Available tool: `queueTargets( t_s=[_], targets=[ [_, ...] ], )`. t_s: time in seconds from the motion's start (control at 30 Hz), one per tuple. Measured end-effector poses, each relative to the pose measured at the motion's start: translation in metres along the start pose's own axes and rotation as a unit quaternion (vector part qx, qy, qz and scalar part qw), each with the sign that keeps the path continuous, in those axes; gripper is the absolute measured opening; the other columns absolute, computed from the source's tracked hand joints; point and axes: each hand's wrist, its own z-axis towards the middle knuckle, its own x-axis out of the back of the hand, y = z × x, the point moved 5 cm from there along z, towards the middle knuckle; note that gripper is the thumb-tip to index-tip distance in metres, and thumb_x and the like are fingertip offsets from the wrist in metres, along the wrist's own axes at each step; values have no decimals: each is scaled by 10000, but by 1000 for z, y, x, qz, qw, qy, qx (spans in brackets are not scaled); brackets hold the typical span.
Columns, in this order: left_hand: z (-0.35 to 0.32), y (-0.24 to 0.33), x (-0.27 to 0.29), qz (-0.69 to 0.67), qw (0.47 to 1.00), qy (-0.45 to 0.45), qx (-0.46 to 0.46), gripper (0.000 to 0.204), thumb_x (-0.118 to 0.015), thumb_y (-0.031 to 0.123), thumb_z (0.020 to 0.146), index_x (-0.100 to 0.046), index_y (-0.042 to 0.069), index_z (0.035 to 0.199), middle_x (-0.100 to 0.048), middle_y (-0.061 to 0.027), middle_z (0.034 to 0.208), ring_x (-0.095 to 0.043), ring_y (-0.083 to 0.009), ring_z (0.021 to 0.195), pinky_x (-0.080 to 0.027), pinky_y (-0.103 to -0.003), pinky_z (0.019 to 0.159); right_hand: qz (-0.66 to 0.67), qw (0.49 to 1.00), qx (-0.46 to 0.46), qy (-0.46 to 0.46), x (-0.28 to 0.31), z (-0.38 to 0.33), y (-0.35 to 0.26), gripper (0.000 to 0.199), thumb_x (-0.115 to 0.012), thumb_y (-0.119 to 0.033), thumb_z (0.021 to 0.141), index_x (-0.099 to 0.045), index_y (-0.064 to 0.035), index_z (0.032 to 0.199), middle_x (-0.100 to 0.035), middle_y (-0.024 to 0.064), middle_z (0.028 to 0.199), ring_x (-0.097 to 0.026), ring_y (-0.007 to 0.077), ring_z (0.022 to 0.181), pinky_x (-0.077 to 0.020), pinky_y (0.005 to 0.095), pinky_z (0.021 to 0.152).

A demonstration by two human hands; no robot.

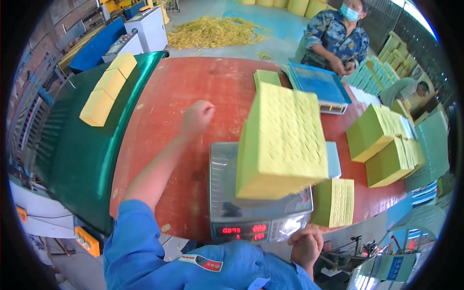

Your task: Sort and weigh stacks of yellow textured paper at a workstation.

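Two hands, one big stack: the tall stack of yellow embossed sheets [292, 135] stands on the scale [222, 193] between your hands, with neither touching it
Left hand: your left hand [198, 115] is slightly blurred, fingers curled into a loose fist over the red table [166, 111]; you show nothing in its grasp, though the inside of the fist is hidden
Right hand: your right hand [306, 245] is half closed just beside the scale's near right corner; whether it has hold of anything, you cannot tell from this view
Way to the stack: it lies to the right of your left hand, and on the far side of your right hand, a little to the left
Long axis: the stack's top face looks longer from near to far than from left to right
Nearer hand: both are near the big stack, too close to call; your right hand is clearly the nearer to the small yellow stack [333, 203] beside the scale
Farther right: more yellow stacks [379, 133] stand on the table, well apart from your left hand
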Motion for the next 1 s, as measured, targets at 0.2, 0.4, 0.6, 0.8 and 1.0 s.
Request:
queueTargets(
  t_s=[0.2, 0.4, 0.6, 0.8, 1.0],
  targets=[
    [64, -16, -137, 137, 954, -168, -206, 268, -661, 68, 777, -636, 33, 1042, -581, -158, 1224, -626, -302, 985, -553, -403, 802, -10, 986, -14, 169, -18, -54, 17, 209, -567, -191, 953, -614, 5, 1007, -634, 156, 814, -621, 271, 754, -539, 386, 715],
    [111, -17, -252, 215, 927, -146, -269, 317, -573, 65, 826, -601, -16, 1131, -546, -207, 1298, -660, -309, 906, -588, -408, 686, -37, 940, 4, 338, -43, -82, 18, 189, -559, -164, 946, -612, 10, 994, -626, 154, 805, -596, 246, 722, -515, 366, 673],
    [145, -20, -304, 245, 901, -222, -282, 178, -547, 67, 826, -675, 29, 943, -670, -141, 937, -678, -297, 809, -579, -413, 644, -19, 933, -25, 358, -40, -100, 39, 202, -561, -186, 957, -597, -5, 1041, -616, 142, 850, -594, 249, 774, -519, 384, 710],
    [135, -36, -239, 122, 978, -88, -143, 180, -512, 34, 856, -667, 39, 948, -677, -148, 867, -674, -307, 781, -556, -407, 675, 6, 935, -4, 355, -45, -109, 41, 184, -560, -167, 957, -601, -13, 1049, -624, 132, 862, -601, 244, 788, -519, 385, 704],
    [56, -78, -89, -117, 993, -14, 33, 129, -532, -5, 915, -633, 9, 994, -691, -95, 892, -675, -233, 776, -544, -332, 727, 48, 957, -13, 287, -31, -110, 45, 207, -586, -164, 940, -607, -10, 1077, -640, 150, 887, -603, 266, 776, -522, 401, 698]
  ],
)
